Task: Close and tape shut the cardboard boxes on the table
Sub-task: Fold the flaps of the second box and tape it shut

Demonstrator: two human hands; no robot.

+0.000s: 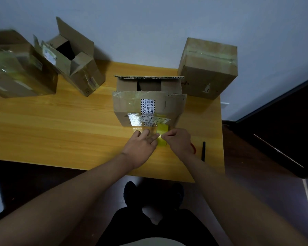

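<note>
On table [60, 121], half-open taped cardboard box [149, 105]

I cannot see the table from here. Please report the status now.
Left hand flat, fingers on clear tape. Right hand pinches the tape end. Middle box still half open. Nothing blocking.

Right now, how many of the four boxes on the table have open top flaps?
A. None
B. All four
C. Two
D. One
C: the box in front of the hands and the tilted box at back left show dark open tops, while the far-left box and the back-right box are taped closed.
</note>
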